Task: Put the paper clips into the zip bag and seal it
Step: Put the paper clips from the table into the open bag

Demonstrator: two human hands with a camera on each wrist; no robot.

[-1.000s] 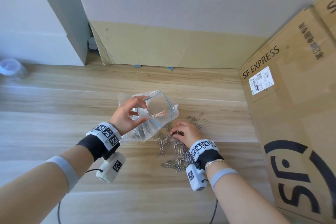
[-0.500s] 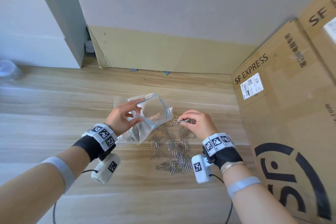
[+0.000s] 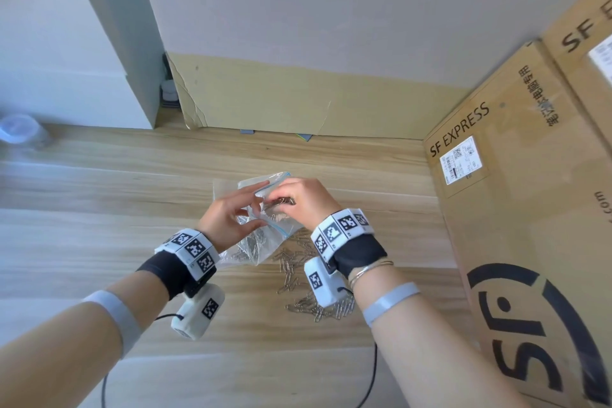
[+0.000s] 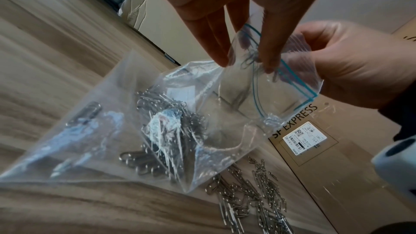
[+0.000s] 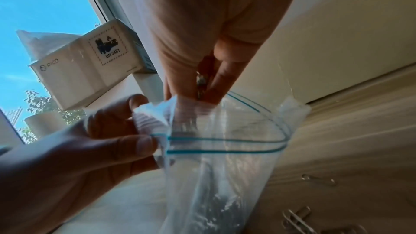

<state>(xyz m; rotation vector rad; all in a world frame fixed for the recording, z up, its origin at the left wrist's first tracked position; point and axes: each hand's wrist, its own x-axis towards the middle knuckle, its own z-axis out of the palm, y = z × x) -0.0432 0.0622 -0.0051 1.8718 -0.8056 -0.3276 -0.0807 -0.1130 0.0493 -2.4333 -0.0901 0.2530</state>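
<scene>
At frame centre, head view: left hand pinches the rim of the zip bag, holding its mouth open above the table. Right hand, fingertips bunched at the mouth, pinches a few clips. Bag hangs tilted, blue zip lines parted, clips heaped in its lower corner. Just below and right of the bag, loose clips lie scattered on the table. Far right, cardboard box marked SF EXPRESS
</scene>
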